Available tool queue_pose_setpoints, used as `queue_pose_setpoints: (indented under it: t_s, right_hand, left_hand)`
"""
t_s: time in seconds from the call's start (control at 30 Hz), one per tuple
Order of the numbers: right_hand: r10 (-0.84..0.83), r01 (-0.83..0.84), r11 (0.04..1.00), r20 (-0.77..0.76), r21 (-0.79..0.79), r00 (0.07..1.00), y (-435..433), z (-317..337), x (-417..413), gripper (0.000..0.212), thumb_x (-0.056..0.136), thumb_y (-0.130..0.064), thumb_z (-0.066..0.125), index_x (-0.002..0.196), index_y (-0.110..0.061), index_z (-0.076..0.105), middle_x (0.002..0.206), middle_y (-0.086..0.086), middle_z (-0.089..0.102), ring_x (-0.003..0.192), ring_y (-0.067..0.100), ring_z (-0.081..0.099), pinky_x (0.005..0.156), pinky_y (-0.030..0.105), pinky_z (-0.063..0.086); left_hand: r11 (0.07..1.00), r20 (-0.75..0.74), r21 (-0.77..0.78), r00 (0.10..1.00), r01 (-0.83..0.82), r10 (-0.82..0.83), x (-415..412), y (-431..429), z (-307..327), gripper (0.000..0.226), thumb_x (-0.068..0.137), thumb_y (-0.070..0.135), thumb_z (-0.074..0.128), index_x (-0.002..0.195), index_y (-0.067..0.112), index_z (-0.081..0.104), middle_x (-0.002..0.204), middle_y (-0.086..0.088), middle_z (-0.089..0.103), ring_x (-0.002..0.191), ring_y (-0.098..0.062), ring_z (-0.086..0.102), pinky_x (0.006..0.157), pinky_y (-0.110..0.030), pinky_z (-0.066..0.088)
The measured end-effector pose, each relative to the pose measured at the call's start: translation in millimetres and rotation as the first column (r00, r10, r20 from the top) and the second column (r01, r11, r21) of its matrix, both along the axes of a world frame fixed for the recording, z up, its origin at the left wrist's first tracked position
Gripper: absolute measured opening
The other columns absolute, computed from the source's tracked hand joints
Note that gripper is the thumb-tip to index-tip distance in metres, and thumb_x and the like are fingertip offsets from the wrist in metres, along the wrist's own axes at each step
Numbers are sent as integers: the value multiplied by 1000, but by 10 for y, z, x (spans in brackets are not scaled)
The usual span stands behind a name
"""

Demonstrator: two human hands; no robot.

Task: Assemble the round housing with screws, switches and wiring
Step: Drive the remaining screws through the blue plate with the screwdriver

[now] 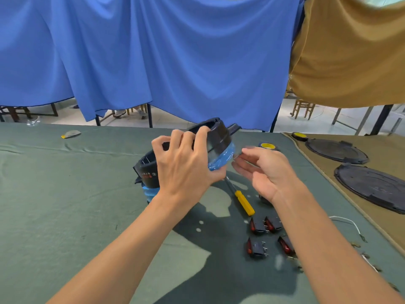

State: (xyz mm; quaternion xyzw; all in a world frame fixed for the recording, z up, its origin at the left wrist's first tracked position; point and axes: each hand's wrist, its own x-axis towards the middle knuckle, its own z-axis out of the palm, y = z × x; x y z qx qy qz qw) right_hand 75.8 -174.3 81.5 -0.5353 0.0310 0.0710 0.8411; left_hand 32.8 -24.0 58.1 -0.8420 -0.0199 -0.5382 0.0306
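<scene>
Housing point(217, 137), black, round, tilted, blue film wrapping its lower rim.

The black round housing point(219, 137), seemingly with blue film point(221, 160) round its rim, tilts in mid-air; four red-faced switches point(257, 226) lie lower right.

Left hand point(186, 170) curled — right hand point(266, 172) slack

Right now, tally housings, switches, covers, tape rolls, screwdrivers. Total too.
Round housing, held in the left hand: 1
Red rocker switches: 4
Round black covers: 2
Tape rolls: 2
Screwdriver: 1
Total: 10
Dark item half hidden by the right hand: unclear, not counted.
</scene>
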Motion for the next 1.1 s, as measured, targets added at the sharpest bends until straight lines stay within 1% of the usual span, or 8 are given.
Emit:
queue_pose_setpoints:
  t_s: [0.27, 0.4, 0.57, 0.67, 0.77, 0.87, 1.0, 1.1]
  right_hand:
    - [-16, 73, 951, -190, 299, 982, 182, 28, -157, 23, 89, 12, 42, 105, 4, 56, 92, 18, 60, 100, 33, 63, 83, 53, 53]
    - [-149, 222, 938, -269, 265, 951, 284, 10, -151, 28, 86, 14, 31, 104, 2, 50, 90, 19, 53, 92, 33, 62, 90, 51, 51]
    - [-216, 262, 947, -236, 184, 947, 388, -11, -236, 29, 88, 16, 35, 108, 6, 53, 92, 23, 58, 76, 33, 58, 90, 46, 50]
    - [-231, 271, 947, -219, 173, 948, 390, -50, -291, 25, 90, 15, 39, 111, 9, 52, 111, 29, 61, 90, 37, 63, 87, 47, 51]
    - [-240, 289, 942, -263, 170, 935, 386, -85, -348, 8, 91, 11, 46, 91, 4, 51, 97, 20, 62, 85, 32, 65, 67, 40, 54]
    - [-248, 308, 932, -285, 190, 926, 413, -114, -392, 22, 91, 10, 49, 73, -3, 50, 77, 14, 59, 64, 23, 59, 74, 43, 54]
    - [-250, 327, 919, -317, 220, 915, 413, -180, -396, 22, 92, 8, 50, 75, -6, 49, 78, 12, 58, 65, 19, 58, 59, 31, 52]
    - [-234, 325, 909, -324, 262, 917, 396, -278, -373, 13, 92, 9, 48, 83, 0, 51, 82, 13, 58, 68, 20, 60, 69, 32, 53]
  left_hand:
    - [997, -167, -42, 984, 58, -64, -153, -66, 112, 73, 65, 65, 74, 115, 14, 63, 85, -4, 64, 78, -26, 59, 58, -32, 35]
    - [977, -201, -93, 958, 189, -205, -175, -24, 99, 58, 80, 64, 59, 118, 20, 58, 91, 1, 66, 84, -21, 61, 51, -30, 37]
    - [982, -132, -105, 977, 155, -168, -214, -33, 36, 48, 76, 54, 73, 106, 17, 67, 77, 0, 66, 71, -21, 63, 46, -28, 36]
    - [987, -79, -86, 987, 133, -140, -199, -45, -14, 48, 75, 54, 75, 103, 16, 68, 74, 1, 65, 68, -20, 63, 46, -24, 30]
    - [990, -36, -53, 990, 131, -133, -183, -62, -101, 47, 76, 53, 75, 102, 15, 70, 73, 0, 65, 67, -21, 62, 47, -26, 32]
    - [993, 26, -69, 996, 91, -90, -186, -110, -216, 42, 78, 49, 75, 101, 13, 71, 73, -3, 65, 64, -24, 62, 47, -29, 41]
    - [991, 13, -90, 995, 100, -99, -174, -149, -278, 41, 79, 47, 75, 102, 13, 70, 76, -3, 67, 67, -26, 63, 54, -33, 45]
    - [980, -78, -171, 990, 102, -117, -168, -185, -226, 43, 72, 45, 81, 102, 18, 67, 74, 1, 66, 69, -25, 62, 60, -32, 42]
